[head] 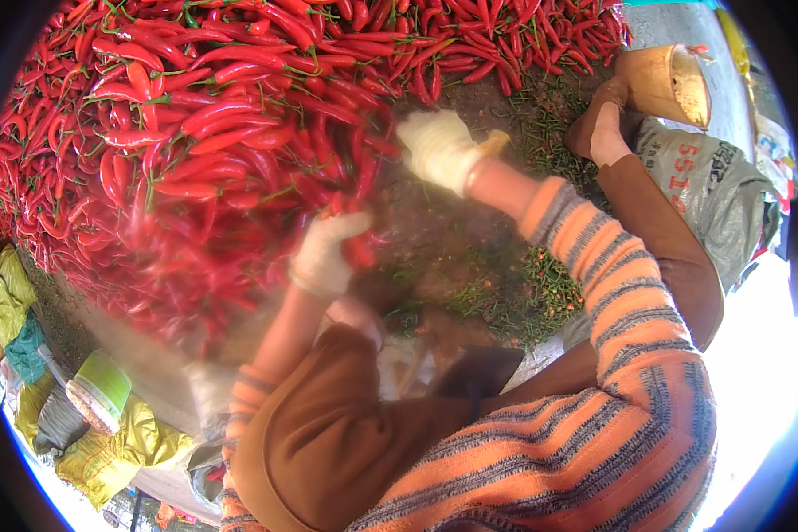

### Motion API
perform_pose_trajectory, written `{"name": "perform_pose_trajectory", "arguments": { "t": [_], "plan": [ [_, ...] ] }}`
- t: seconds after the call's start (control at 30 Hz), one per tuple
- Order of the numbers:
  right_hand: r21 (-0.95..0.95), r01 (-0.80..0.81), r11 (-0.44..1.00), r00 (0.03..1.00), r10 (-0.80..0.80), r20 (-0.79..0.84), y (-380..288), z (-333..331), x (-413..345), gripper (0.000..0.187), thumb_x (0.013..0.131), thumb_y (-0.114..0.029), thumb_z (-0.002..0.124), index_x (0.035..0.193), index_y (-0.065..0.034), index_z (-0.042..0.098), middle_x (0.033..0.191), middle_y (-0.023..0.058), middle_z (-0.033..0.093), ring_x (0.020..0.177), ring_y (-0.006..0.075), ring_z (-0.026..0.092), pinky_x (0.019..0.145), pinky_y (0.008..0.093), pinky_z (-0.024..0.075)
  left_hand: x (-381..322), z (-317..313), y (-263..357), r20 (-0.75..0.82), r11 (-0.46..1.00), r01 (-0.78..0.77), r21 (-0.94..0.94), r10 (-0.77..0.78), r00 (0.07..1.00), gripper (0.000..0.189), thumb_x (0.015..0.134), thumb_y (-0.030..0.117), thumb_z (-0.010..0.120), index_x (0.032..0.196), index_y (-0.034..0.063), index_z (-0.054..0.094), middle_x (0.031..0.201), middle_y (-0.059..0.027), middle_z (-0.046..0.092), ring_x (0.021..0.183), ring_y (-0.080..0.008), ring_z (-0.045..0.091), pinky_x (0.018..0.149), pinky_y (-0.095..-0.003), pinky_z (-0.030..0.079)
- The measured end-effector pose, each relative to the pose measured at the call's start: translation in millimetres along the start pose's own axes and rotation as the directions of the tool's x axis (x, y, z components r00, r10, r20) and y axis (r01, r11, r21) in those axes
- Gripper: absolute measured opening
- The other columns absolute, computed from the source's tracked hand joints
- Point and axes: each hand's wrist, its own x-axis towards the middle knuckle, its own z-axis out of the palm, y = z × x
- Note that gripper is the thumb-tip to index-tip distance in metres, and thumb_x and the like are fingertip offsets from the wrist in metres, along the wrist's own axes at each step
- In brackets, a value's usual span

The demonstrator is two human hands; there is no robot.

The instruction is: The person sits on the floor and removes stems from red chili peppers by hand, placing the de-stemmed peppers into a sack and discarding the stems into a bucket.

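Note:
A large heap of red chili peppers with green stems fills the space in front of me. My left hand, in a pale knit glove, is at the heap's near right edge. Red chili peppers show at its thumb and fingertips, and the hand is curled around them. Further right, my right hand, also gloved, is low over the bare dark ground beside the heap. Its fingers point toward the peppers, and the glove's back hides whatever lies under them. Blur softens both hands.
Loose green stems litter the ground between my legs. A tan bucket lies tipped by my right foot, near a grey woven sack bearing print. At left are a green bucket and yellow sacks.

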Motion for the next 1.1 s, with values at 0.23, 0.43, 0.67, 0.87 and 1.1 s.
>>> {"name": "perform_pose_trajectory", "arguments": {
  "t": [0.23, 0.43, 0.67, 0.87, 1.1],
  "plan": [
    [0.188, -0.031, 0.982, 0.943, 0.091, -0.32, -2.1, 26.4, -18.2, 0.027, 0.092, -0.027, 0.064, 0.109, -0.0072, 0.067, 0.106, 0.0155, 0.069, 0.098, 0.0354, 0.068, 0.082, 0.0475, 0.0537, 6.1, -7.6, -6.6, -0.011, 0.994, 0.107, -0.012, -0.108, 0.994, 0.035, 0.086, 0.008, 0.067, 0.12, 0.0028, 0.063, 0.109, -0.0106, 0.07, 0.097, -0.027, 0.068, 0.084, -0.0401, 0.057],
    [0.239, -0.012, 0.971, 0.91, 0.11, -0.4, -16.7, 44.0, 32.7, 0.034, 0.09, -0.034, 0.066, 0.112, -0.0076, 0.062, 0.105, 0.0153, 0.068, 0.099, 0.0355, 0.067, 0.084, 0.0486, 0.0514, 6.6, -23.0, -17.1, -0.015, 0.982, 0.183, 0.043, -0.183, 0.983, 0.038, 0.085, 0.008, 0.068, 0.123, 0.0041, 0.063, 0.104, -0.0087, 0.069, 0.095, -0.0255, 0.068, 0.081, -0.0396, 0.057],
    [0.09, -0.165, 0.982, 0.962, 0.18, -0.205, -3.6, 10.1, 20.5, 0.026, 0.091, -0.026, 0.064, 0.111, -0.0103, 0.063, 0.11, 0.0168, 0.067, 0.102, 0.0367, 0.068, 0.084, 0.048, 0.0527, 2.8, -13.7, -15.6, -0.024, 0.989, 0.117, 0.095, -0.115, 0.993, 0.039, 0.081, 0.009, 0.07, 0.119, 0.0036, 0.064, 0.103, -0.0077, 0.069, 0.095, -0.0251, 0.068, 0.085, -0.0383, 0.055],
    [0.665, -0.09, 0.741, 0.924, 0.311, -0.222, 15.7, 16.4, -29.5, 0.038, 0.089, -0.026, 0.066, 0.122, -0.0083, 0.069, 0.119, 0.0194, 0.069, 0.11, 0.038, 0.066, 0.097, 0.0424, 0.0521, -3.0, 12.5, 4.7, -0.049, 0.993, 0.036, 0.115, -0.031, 0.998, 0.031, 0.079, 0.009, 0.072, 0.109, 0.0051, 0.065, 0.098, -0.0073, 0.068, 0.087, -0.0232, 0.068, 0.076, -0.0359, 0.056],
    [0.968, 0.069, -0.241, 0.899, 0.436, 0.044, -50.4, 44.4, -51.5, 0.034, 0.093, -0.024, 0.072, 0.116, 0.0016, 0.069, 0.107, 0.0145, 0.073, 0.095, 0.0213, 0.065, 0.085, 0.0363, 0.0503, -1.1, 26.3, 15.0, -0.109, 0.92, -0.05, 0.388, 0.1, 0.989, 0.024, 0.08, 0.009, 0.073, 0.102, 0.0036, 0.064, 0.085, -0.0026, 0.065, 0.075, -0.016, 0.064, 0.068, -0.0284, 0.053]
  ]
}}
